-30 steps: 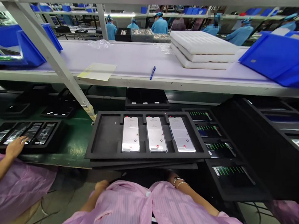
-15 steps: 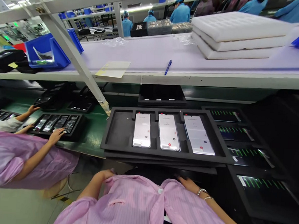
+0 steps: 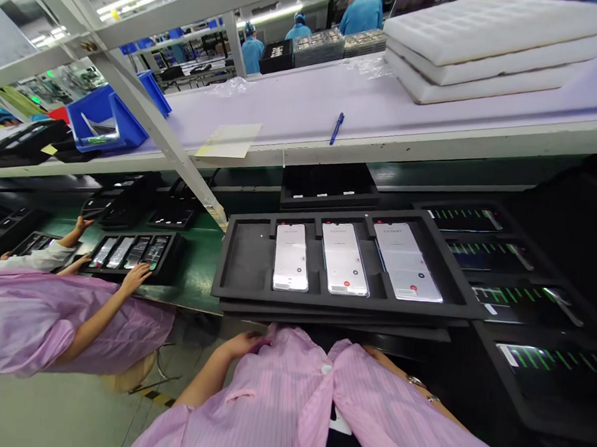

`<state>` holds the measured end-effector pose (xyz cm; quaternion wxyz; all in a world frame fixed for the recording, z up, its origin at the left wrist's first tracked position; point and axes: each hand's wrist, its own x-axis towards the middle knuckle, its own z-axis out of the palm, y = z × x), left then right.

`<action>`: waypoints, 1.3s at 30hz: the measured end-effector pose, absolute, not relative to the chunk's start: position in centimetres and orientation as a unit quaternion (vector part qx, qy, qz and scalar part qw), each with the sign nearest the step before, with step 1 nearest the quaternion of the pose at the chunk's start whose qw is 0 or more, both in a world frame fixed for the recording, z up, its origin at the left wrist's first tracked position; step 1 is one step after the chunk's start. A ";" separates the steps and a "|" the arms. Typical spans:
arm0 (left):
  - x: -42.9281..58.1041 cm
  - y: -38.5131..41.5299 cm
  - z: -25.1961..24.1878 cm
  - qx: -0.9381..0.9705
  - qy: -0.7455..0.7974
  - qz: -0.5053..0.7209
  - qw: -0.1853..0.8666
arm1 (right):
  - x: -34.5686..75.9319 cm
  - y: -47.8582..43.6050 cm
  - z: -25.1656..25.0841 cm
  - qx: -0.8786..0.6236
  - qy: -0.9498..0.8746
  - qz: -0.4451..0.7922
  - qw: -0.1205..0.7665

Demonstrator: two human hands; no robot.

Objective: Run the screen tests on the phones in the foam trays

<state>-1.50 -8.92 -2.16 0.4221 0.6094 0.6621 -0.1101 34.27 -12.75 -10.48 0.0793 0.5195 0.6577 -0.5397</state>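
My left hand (image 3: 243, 344) is at the front of my pink striped smock (image 3: 280, 389), its fingers closed on the cloth's edge below the bench. Most of my right hand (image 3: 376, 354) is behind the smock, with its fingers hidden. Beyond both hands, a black foam tray (image 3: 247, 297) lies on top of other trays. Three lit phones stand in its slots: a left phone (image 3: 291, 258), a middle phone (image 3: 345, 259) and a right phone (image 3: 409, 261). The tray's leftmost slot (image 3: 249, 254) holds no phone. Neither hand touches the tray.
At right, another black tray holds several phones (image 3: 529, 305) with green-striped screens. A co-worker's hand (image 3: 136, 278) rests on a tray at left. Above are a slanted white post (image 3: 167, 136), a shelf with a blue pen (image 3: 337, 128), paper (image 3: 230, 140) and white foam sheets (image 3: 488, 33).
The view has shifted slightly, so the tray appears farther right. My left hand has moved up with the smock's edge; my right hand has slipped further behind the cloth.
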 end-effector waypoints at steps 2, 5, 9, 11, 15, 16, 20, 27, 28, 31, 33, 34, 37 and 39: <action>-0.7 -8.5 -2.0 0.628 0.618 -0.138 0.453 | 34.1 -12.2 -9.6 0.562 0.624 -0.541 0.056; -0.6 -7.5 0.7 0.648 0.573 -0.173 0.470 | 35.7 -12.0 -6.2 0.572 0.596 -0.562 0.034; -1.5 -5.9 9.3 0.702 0.385 -0.124 0.586 | 39.3 -12.2 3.0 0.501 0.627 -0.596 -0.018; -1.1 -4.8 14.3 0.721 0.286 -0.025 0.630 | 40.7 -11.5 8.6 0.498 0.638 -0.581 -0.086; 3.4 -0.6 20.7 0.844 0.331 0.078 0.416 | 40.8 -6.0 16.9 0.523 0.690 -0.437 -0.244; 5.0 1.0 21.1 0.862 0.364 0.086 0.343 | 40.3 -3.8 18.0 0.535 0.708 -0.382 -0.260; 9.7 7.5 19.2 0.864 0.480 0.074 0.132 | 37.7 5.0 17.7 0.609 0.727 -0.241 -0.205; 8.4 11.3 15.4 0.837 0.539 0.046 0.080 | 37.3 9.7 13.1 0.611 0.751 -0.211 -0.138; 7.9 11.4 15.4 0.831 0.548 0.042 0.084 | 37.5 9.7 13.0 0.605 0.756 -0.210 -0.134; 7.1 11.6 15.4 0.821 0.560 0.006 0.106 | 37.7 9.5 12.9 0.586 0.772 -0.216 -0.116; 6.9 11.7 15.2 0.826 0.550 -0.015 0.118 | 37.6 9.4 12.9 0.584 0.774 -0.223 -0.102; 6.8 11.7 15.1 0.829 0.546 -0.019 0.123 | 37.6 9.3 12.9 0.584 0.774 -0.224 -0.096; 6.8 11.8 14.8 0.828 0.545 -0.022 0.130 | 37.4 9.1 12.8 0.586 0.776 -0.216 -0.079; 6.8 11.8 14.7 0.829 0.543 -0.035 0.126 | 37.1 9.0 12.9 0.587 0.779 -0.208 -0.068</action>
